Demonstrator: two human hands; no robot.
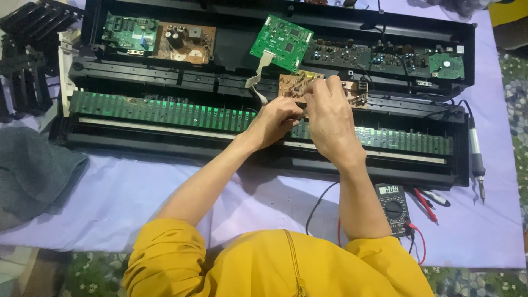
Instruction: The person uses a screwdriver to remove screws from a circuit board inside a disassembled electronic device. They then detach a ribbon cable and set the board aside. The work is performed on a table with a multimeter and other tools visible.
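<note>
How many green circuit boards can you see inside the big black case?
3, maybe more hidden. One green board sits at the far left, one tilted green board lies in the middle, and a small green board sits at the far right.

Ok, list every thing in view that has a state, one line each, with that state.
keyboard case: opened, insides exposed
brown circuit board: lifted, held by both hands
left hand: gripping the brown circuit board's lower edge
right hand: pinching the board's top
green circuit board: loose, tilted, ribbon cable attached
multimeter: display lit, leads plugged in
soldering iron: lying flat on the cloth
grey towel: crumpled
</note>
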